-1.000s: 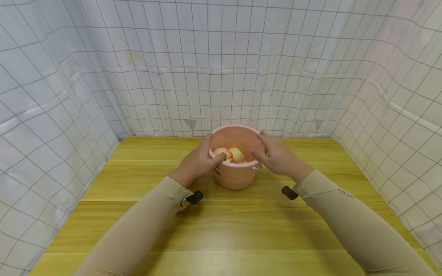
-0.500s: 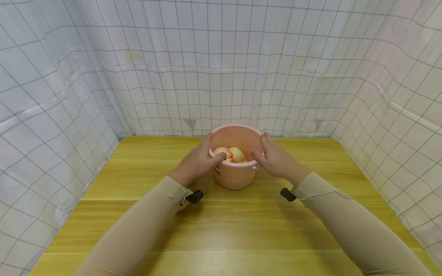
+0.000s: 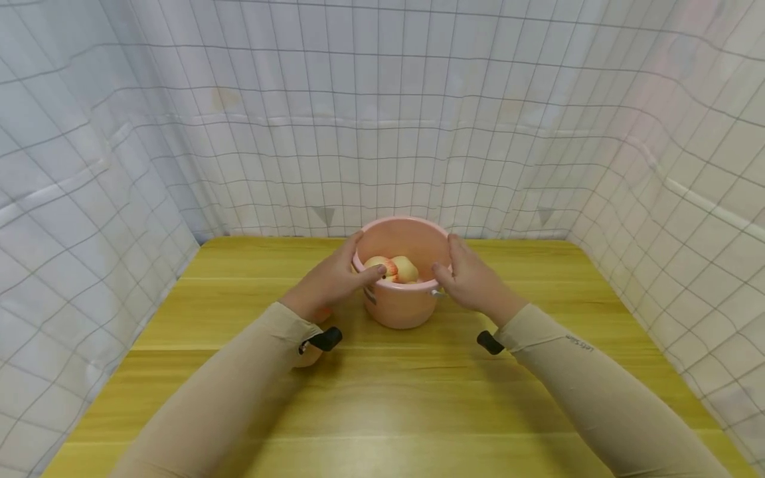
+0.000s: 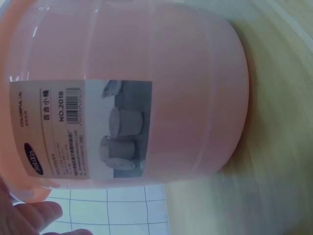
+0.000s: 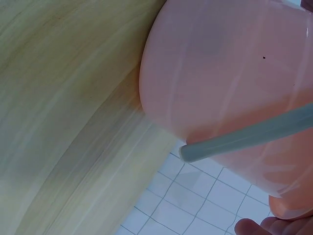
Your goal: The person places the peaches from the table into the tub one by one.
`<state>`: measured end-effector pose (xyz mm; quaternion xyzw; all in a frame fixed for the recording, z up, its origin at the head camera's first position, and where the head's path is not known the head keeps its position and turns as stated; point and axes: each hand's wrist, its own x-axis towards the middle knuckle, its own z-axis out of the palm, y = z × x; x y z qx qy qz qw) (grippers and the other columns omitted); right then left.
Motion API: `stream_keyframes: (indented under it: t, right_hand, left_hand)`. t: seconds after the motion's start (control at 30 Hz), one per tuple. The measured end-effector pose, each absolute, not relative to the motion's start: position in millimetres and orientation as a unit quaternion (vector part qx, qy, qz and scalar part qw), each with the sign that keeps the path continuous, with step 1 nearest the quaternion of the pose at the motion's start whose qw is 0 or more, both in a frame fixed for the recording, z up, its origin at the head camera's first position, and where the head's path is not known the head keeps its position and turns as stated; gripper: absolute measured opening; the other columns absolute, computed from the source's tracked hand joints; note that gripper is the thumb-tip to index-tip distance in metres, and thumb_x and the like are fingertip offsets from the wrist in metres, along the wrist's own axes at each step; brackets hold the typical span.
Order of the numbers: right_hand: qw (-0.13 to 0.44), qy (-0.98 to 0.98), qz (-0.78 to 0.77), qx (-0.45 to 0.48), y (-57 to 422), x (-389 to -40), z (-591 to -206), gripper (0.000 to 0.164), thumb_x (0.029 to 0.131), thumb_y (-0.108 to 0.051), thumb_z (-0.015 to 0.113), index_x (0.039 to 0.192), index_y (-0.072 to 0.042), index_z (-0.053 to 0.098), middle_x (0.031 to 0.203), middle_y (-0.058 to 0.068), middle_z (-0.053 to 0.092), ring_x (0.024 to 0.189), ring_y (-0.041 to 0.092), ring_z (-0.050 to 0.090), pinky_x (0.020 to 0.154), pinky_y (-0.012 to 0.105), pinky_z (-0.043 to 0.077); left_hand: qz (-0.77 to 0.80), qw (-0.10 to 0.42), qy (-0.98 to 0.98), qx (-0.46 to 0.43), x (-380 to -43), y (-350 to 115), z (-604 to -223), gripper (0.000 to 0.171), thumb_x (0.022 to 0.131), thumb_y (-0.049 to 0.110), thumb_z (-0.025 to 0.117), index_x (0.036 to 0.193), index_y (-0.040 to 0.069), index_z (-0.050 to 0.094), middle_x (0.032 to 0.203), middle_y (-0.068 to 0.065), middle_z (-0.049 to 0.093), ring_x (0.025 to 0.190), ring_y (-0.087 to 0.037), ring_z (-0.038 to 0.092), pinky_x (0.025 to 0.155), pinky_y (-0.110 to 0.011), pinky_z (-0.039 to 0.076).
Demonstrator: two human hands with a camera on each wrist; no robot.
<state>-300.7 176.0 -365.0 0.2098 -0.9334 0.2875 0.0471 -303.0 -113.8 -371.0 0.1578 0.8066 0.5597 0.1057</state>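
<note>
A pink plastic bucket (image 3: 402, 309) stands toward the back of the wooden table. Inside it lie round yellow fruits (image 3: 406, 269), one of them streaked with red. My left hand (image 3: 329, 282) grips the rim on the left, thumb over the edge above the fruit. On the opposite side my right hand (image 3: 478, 282) holds the rim, its thumb reaching inside. The left wrist view shows a printed label (image 4: 80, 129) on the bucket's wall. A pale grey handle (image 5: 244, 134) crosses the wall in the right wrist view.
Partly hidden below my left wrist, a peach-coloured rounded thing (image 3: 307, 357) sits on the table (image 3: 406, 405). White grid-patterned curtains (image 3: 394, 153) enclose the back and both sides, close behind the bucket.
My right hand has shifted its hold on the rim, fingers now closer along the edge. The head view has turned slightly, and more of the rounded thing under my left wrist shows.
</note>
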Motion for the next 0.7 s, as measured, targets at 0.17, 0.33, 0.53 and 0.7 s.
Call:
stream_keyframes:
  t: [0.17,0.33,0.53,0.7]
  right_hand:
    - [0.045,-0.933,0.289,0.208,175.8,-299.7,-365.9,0.078,0.107,-0.037,0.046,0.164,0.007,0.017,0.161,0.027,0.039,0.144,0.038,0.049,0.118,0.057,0.044]
    - [0.044,-0.934,0.285,0.209,176.4,-298.6,-366.3,0.078,0.108,-0.038,0.046,0.164,0.006,0.016,0.162,0.027,0.037,0.144,0.039,0.048,0.117,0.057,0.044]
    - [0.045,-0.934,0.285,0.209,176.3,-298.1,-365.6,0.077,0.108,-0.037,0.046,0.165,0.005,0.015,0.162,0.026,0.037,0.143,0.039,0.049,0.117,0.058,0.044]
    - [0.040,-0.934,0.287,0.207,175.0,-298.3,-364.6,0.078,0.108,-0.038,0.045,0.165,0.005,0.014,0.164,0.026,0.034,0.146,0.040,0.047,0.118,0.058,0.043]
  left_hand:
    - [0.475,0.097,0.857,0.177,-305.2,-123.0,-365.2,0.101,0.095,0.060,0.071,0.171,0.032,0.011,0.173,-0.003,0.029,0.157,-0.030,0.033,0.127,-0.058,0.028]
    - [0.336,0.071,0.921,0.186,-306.5,-139.6,-358.3,0.097,0.100,0.067,0.058,0.171,0.023,0.010,0.175,-0.009,0.023,0.158,-0.038,0.031,0.124,-0.063,0.030]
    - [0.286,0.049,0.940,0.177,-299.1,-167.1,-353.7,0.090,0.098,0.077,0.049,0.167,0.022,0.031,0.167,-0.015,0.041,0.152,-0.041,0.041,0.119,-0.065,0.038]
    - [0.299,0.030,0.933,0.200,-283.9,-195.0,-358.4,0.077,0.103,0.064,0.055,0.161,0.014,0.044,0.163,-0.014,0.048,0.150,-0.040,0.045,0.118,-0.063,0.040]
